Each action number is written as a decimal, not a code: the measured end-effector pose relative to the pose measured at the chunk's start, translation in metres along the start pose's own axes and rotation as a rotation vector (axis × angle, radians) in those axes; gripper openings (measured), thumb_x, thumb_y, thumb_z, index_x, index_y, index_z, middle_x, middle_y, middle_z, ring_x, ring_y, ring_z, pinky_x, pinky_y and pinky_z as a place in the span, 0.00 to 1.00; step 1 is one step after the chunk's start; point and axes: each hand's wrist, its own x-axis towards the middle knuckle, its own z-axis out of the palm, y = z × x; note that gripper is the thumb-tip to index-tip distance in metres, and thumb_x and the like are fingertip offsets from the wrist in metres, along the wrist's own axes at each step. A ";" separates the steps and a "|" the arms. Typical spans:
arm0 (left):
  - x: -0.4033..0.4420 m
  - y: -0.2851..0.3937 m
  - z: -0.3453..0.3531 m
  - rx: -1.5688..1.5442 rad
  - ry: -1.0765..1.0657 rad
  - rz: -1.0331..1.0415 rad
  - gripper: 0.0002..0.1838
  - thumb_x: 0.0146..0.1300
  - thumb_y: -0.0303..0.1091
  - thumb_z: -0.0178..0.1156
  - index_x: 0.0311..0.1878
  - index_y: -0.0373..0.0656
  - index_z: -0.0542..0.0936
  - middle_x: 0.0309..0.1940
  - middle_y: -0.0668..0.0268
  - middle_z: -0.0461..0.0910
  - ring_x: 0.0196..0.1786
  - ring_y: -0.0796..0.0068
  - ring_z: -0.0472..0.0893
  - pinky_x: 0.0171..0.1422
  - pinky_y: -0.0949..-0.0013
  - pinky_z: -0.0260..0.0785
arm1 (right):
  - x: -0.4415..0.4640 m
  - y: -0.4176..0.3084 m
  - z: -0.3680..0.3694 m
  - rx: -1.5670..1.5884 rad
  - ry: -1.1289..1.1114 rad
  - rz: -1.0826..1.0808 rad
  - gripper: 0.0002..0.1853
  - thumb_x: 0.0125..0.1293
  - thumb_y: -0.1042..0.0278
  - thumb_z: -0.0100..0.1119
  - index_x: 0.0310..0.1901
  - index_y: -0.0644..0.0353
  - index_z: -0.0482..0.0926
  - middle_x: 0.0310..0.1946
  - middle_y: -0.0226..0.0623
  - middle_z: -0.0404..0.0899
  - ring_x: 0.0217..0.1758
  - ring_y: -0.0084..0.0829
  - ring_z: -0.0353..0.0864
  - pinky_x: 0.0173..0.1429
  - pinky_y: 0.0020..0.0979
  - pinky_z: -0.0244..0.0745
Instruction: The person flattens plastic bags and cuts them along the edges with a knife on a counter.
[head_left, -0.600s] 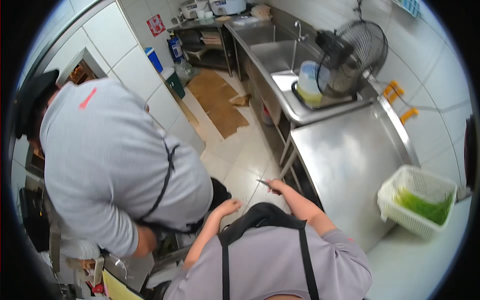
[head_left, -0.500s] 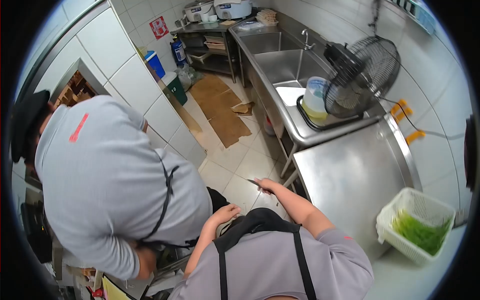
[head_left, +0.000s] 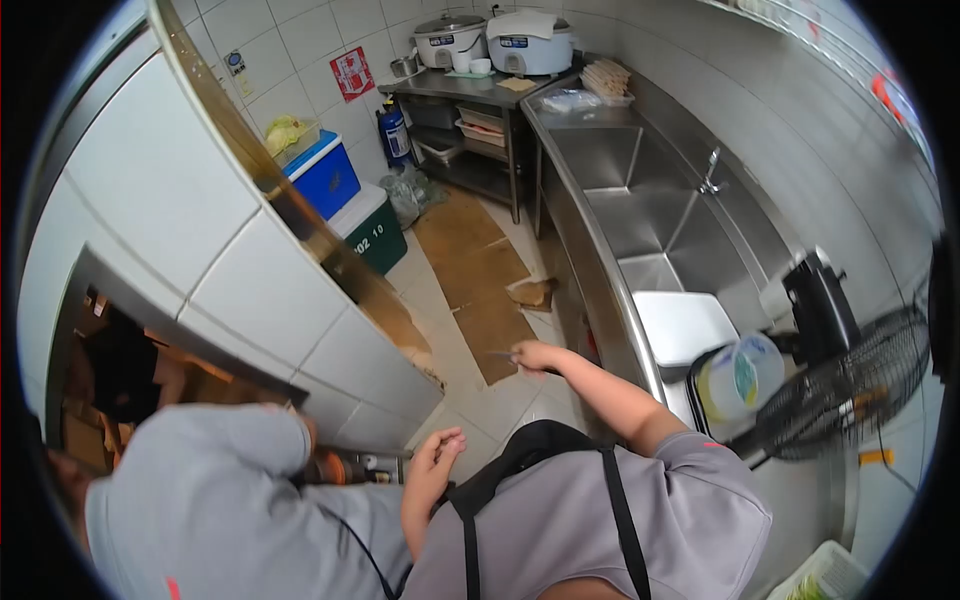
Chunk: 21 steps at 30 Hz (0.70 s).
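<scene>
My right hand (head_left: 537,357) is closed round a knife (head_left: 500,353), whose thin blade points left over the brown floor mat (head_left: 465,255). My left hand (head_left: 438,458) is held in front of my apron (head_left: 530,450), its fingers partly curled, with no object seen in it. To the left of that hand is a co-worker in a grey shirt (head_left: 230,500). The steel sink (head_left: 665,235) runs along the right side, beyond my right forearm.
A fan (head_left: 850,385) and a clear bucket (head_left: 740,378) stand at the near end of the sink. A tiled wall corner (head_left: 430,385) juts out at left. Farther back are a blue box (head_left: 325,178), a green box (head_left: 375,235) and a shelf table (head_left: 470,100).
The view has swung toward the back of the room, so the sink and cookers appear nearer. My right hand still holds the knife, and my left hand is raised with its fingers more visible.
</scene>
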 end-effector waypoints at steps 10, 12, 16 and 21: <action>0.243 0.025 -0.027 0.158 -0.060 -0.094 0.18 0.68 0.40 0.56 0.54 0.38 0.75 0.39 0.65 0.80 0.42 0.78 0.77 0.50 0.74 0.68 | 0.033 0.014 -0.238 0.624 0.117 -0.008 0.13 0.73 0.67 0.42 0.49 0.65 0.73 0.22 0.37 0.76 0.13 0.21 0.71 0.17 0.21 0.67; 0.307 0.022 -0.025 0.204 -0.105 -0.068 0.18 0.68 0.41 0.56 0.54 0.39 0.75 0.37 0.65 0.80 0.40 0.78 0.76 0.48 0.74 0.68 | 0.071 0.011 -0.290 0.638 0.247 -0.057 0.12 0.73 0.67 0.42 0.49 0.63 0.73 0.23 0.34 0.74 0.14 0.20 0.69 0.17 0.20 0.65; 0.417 0.098 -0.016 0.527 -0.141 -0.048 0.20 0.66 0.44 0.58 0.53 0.38 0.76 0.37 0.59 0.80 0.38 0.72 0.78 0.45 0.70 0.71 | 0.144 -0.002 -0.371 0.656 0.315 -0.037 0.11 0.72 0.64 0.44 0.48 0.59 0.73 0.24 0.29 0.72 0.16 0.17 0.65 0.18 0.21 0.62; 0.553 0.145 -0.026 0.821 -0.006 -0.059 0.22 0.64 0.45 0.57 0.53 0.37 0.76 0.45 0.52 0.81 0.47 0.59 0.82 0.49 0.62 0.72 | 0.228 -0.010 -0.433 0.620 0.210 -0.043 0.11 0.74 0.61 0.42 0.47 0.56 0.72 0.20 0.27 0.70 0.14 0.16 0.65 0.17 0.20 0.62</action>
